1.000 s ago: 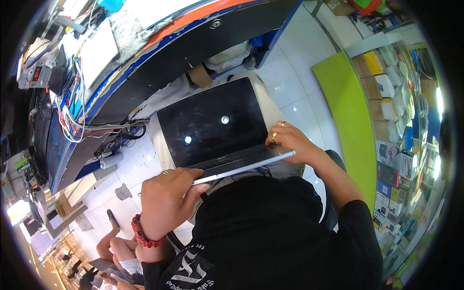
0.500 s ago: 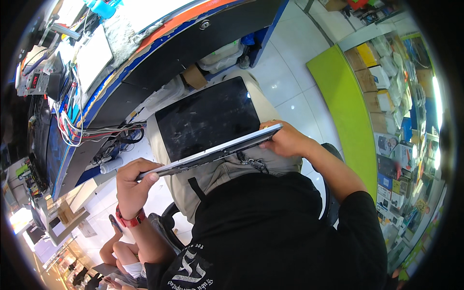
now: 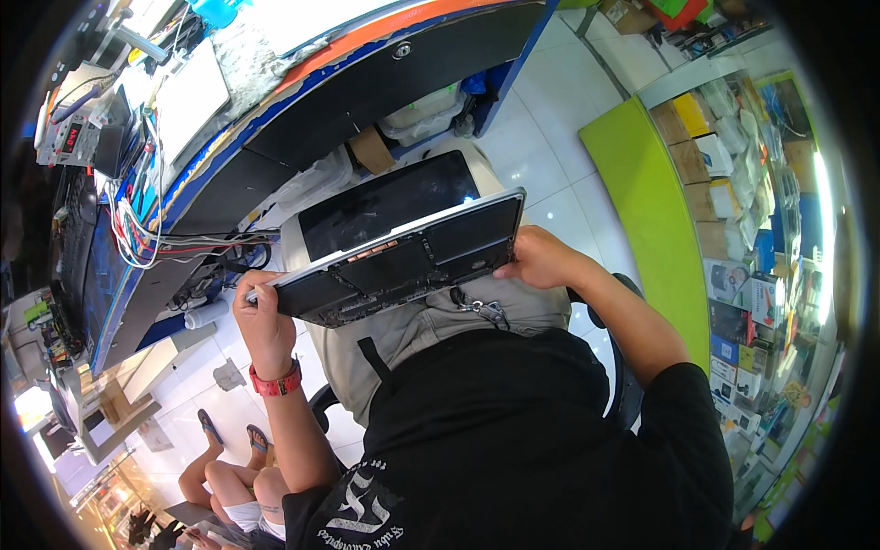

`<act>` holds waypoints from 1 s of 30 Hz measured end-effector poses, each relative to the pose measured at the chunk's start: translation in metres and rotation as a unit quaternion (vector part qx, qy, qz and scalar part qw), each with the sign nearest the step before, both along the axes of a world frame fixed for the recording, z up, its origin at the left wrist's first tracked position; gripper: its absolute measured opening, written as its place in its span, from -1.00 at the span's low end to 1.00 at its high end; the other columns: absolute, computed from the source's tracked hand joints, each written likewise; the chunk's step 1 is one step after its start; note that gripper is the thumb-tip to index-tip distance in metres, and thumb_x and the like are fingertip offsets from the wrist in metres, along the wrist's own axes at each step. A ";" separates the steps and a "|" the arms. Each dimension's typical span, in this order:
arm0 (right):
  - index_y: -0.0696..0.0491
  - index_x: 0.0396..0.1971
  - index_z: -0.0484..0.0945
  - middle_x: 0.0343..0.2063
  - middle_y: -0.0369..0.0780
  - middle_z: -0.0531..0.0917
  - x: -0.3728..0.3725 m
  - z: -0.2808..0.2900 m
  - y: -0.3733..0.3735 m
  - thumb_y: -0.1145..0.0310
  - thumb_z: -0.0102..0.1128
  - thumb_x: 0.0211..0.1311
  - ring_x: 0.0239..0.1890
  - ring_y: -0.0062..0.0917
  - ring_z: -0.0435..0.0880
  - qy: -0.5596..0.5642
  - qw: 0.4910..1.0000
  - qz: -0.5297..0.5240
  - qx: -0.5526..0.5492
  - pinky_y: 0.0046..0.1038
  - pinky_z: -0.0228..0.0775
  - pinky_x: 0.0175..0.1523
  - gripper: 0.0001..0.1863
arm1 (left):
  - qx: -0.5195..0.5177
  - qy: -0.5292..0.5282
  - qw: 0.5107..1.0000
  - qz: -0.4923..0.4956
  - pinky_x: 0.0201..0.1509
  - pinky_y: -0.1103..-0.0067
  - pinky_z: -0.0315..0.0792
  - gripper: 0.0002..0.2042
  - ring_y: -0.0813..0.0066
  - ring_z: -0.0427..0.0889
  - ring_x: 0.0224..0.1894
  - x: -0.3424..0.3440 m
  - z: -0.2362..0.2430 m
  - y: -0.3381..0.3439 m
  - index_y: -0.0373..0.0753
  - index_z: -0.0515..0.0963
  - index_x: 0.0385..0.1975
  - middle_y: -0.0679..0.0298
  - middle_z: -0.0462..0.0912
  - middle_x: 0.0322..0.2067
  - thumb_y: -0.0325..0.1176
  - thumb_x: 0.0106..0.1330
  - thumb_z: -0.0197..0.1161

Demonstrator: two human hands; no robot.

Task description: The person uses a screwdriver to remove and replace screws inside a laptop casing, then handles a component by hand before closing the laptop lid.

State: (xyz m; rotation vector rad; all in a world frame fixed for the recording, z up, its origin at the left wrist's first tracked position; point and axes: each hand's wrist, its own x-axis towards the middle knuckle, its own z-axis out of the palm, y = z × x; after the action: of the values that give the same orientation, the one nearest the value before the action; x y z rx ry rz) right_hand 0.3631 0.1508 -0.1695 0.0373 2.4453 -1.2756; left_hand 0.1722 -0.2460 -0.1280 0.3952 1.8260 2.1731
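Both hands hold an opened-up laptop base (image 3: 378, 275) by its two ends above my lap. Its silver edge is at the top, and its exposed inside, with black battery blocks and circuit parts, faces me. My left hand (image 3: 268, 321) is closed round the left end, thumb on the near side. At the right end my right hand (image 3: 548, 258) grips the lower corner. Behind the base, a glossy black laptop screen (image 3: 394, 203) lies face up on my thighs, its near part hidden. Whether base and screen are joined cannot be seen.
Ahead stands a black and blue desk (image 3: 339, 96) with cables (image 3: 137, 234) hanging at its left. Plastic bins (image 3: 422, 115) sit beneath it. A green panel (image 3: 642, 202) and a glass case of boxes (image 3: 733, 266) are at right. Another person's legs (image 3: 234, 481) show lower left.
The laptop base has tilted up, so its inside shows much more and it covers more of the screen. Both hands keep their grip; the left wrist has turned more upright.
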 end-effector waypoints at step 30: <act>0.02 -0.20 0.76 -0.27 -0.22 0.71 0.022 0.001 -0.010 0.49 0.42 0.17 -0.13 -0.23 0.76 0.099 0.992 0.005 0.083 -0.22 0.58 -0.01 -0.81 | 0.024 0.035 0.999 -0.019 -0.02 0.14 0.72 -0.66 -0.01 0.80 -0.27 0.076 0.023 -0.012 -0.38 0.56 -0.38 -0.12 0.77 -0.36 -0.16 0.46 0.27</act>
State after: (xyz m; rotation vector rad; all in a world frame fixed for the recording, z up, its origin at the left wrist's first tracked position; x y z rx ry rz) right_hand 0.3852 0.1409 -0.1683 -0.0582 2.7127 -1.1152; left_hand 0.2479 -0.2582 -0.1048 0.5189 1.7900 2.2084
